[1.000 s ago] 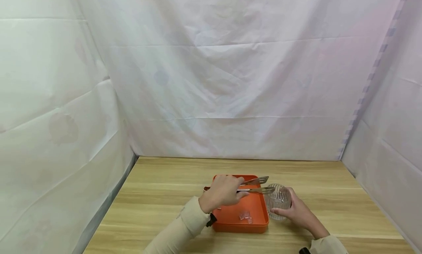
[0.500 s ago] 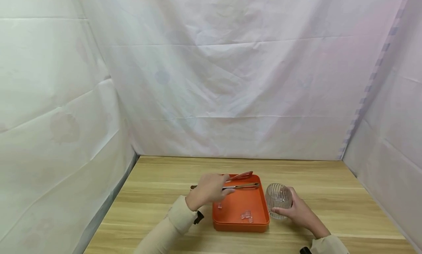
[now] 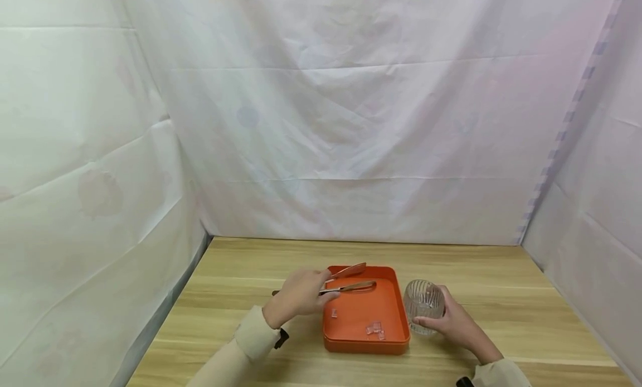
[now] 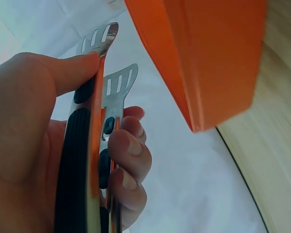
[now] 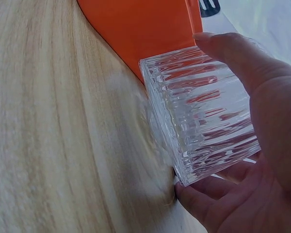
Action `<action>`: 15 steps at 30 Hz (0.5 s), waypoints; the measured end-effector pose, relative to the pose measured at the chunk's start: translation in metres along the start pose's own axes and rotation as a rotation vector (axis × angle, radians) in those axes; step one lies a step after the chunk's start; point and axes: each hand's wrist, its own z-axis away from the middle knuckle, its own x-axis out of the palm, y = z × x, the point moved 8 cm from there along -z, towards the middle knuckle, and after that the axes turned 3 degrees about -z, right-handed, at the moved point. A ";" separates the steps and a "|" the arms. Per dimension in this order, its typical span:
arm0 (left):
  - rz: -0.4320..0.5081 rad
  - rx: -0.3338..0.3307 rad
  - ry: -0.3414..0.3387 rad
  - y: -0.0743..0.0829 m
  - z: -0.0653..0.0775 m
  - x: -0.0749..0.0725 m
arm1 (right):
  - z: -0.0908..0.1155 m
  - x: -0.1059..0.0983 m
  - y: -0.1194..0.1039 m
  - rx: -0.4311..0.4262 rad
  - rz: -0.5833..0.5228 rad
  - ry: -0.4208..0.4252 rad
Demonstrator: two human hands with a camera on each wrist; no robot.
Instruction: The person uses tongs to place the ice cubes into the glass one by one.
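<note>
My left hand (image 3: 302, 295) grips a pair of metal tongs (image 3: 351, 287) with slotted ends and black grip pads. The tongs' arms stand apart with nothing between them, over the back left of an orange tray (image 3: 366, 347). In the left wrist view my thumb presses one arm and curled fingers (image 4: 131, 150) wrap the other. Clear cubes (image 3: 376, 330) lie in the tray's front right, and a small clear piece (image 3: 334, 313) lies near its left side. My right hand (image 3: 453, 320) holds a ribbed clear glass (image 5: 199, 111) around its side, upright on the table close beside the tray's right wall.
The wood-grain table (image 3: 241, 264) runs back to a hanging white cloth (image 3: 341, 153). More white cloth (image 3: 90, 208) walls in the left side, and another cloth (image 3: 602, 197) hangs on the right.
My left hand has moved left with the tongs, away from above the glass to over the tray's left side. The right hand and the glass have stayed nearly still.
</note>
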 end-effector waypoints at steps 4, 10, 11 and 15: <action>0.003 -0.011 -0.018 -0.009 0.009 0.000 | -0.001 0.000 0.000 0.001 0.000 -0.002; 0.002 -0.008 -0.049 -0.020 0.020 -0.003 | -0.002 0.000 0.001 0.002 -0.018 -0.007; -0.006 -0.011 -0.062 -0.022 0.021 -0.003 | -0.002 0.000 0.001 0.002 -0.021 -0.009; -0.053 -0.012 -0.111 -0.026 0.024 -0.004 | -0.001 0.000 0.000 0.003 -0.015 -0.017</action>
